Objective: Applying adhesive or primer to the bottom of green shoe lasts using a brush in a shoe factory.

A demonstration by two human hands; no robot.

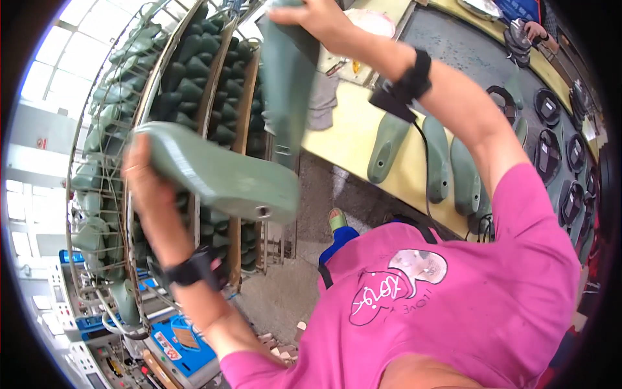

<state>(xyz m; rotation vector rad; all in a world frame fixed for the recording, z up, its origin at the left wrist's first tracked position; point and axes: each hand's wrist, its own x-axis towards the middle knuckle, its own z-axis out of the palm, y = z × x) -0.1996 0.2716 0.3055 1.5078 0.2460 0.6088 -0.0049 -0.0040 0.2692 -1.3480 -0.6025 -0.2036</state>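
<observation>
In front of a tall wire rack (107,123) packed with green shoe lasts, the person holds one last in each of the two hands. The left hand (139,175) grips the heel end of a green shoe last (217,175), fingers wrapped round its back edge, so that the last lies nearly level and points to the right, its flat end with a small hole facing the camera. The right hand (311,14) is raised near the top of the picture and closes on the upper end of a second green last (285,78), which hangs downward and looks blurred. Both wrists carry black straps; a black cable runs down from the right one. Beyond the right arm, a yellow desk (343,139) bears several more green lasts (447,162) lying side by side. Farther right, dark shoe soles (551,142) lie in rows on a grey belt (453,45). Below the rack stands a blue machine panel (184,343). The person wears a pink shirt (466,305).
</observation>
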